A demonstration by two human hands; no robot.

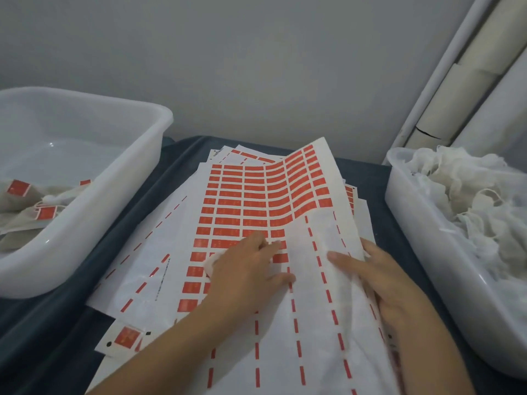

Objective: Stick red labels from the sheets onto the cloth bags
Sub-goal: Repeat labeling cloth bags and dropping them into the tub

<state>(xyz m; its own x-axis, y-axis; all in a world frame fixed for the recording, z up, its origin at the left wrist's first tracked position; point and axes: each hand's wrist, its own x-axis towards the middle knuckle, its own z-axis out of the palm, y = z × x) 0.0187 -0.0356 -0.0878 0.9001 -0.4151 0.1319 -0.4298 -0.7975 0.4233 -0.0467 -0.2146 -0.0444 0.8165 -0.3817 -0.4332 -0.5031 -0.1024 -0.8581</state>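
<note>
Progress, early: a few labelled bags (42, 212) are held in the tub left of the left hand (251, 269), many unlabelled cloth bags (467, 195) remain right of the right hand (382, 280); both hands are pressed flat, apart, on the label sheet (256, 201).

Under my hands the label sheet (256, 201) is white, gridded with rows of red labels (253, 195) and red dashed lines where labels are gone. The cloth bags (470, 195) are off-white, the bins (94, 178) translucent white, the table cover (57, 323) dark blue-grey.
</note>
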